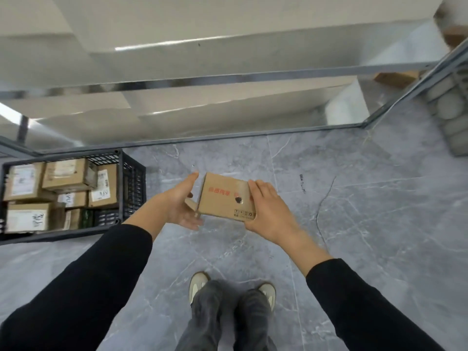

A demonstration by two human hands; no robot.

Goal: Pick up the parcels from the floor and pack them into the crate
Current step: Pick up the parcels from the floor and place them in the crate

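A small brown cardboard parcel [224,197] with red print and a hole in its top is held above the grey floor, between both hands. My right hand [269,209] grips its right end, fingers over the top. My left hand [181,201] cups its left end, where a flap hangs loose, palm up and fingers spread. The black plastic crate [133,184] stands on the floor to the left and holds several taped cardboard parcels [67,173].
A grey metal shelf frame [202,138] with pale shelves runs across the far side. Another crate [453,110] with pale round items stands at the far right. A brown box [395,78] lies under the shelf. My feet [231,292] stand on the marbled floor.
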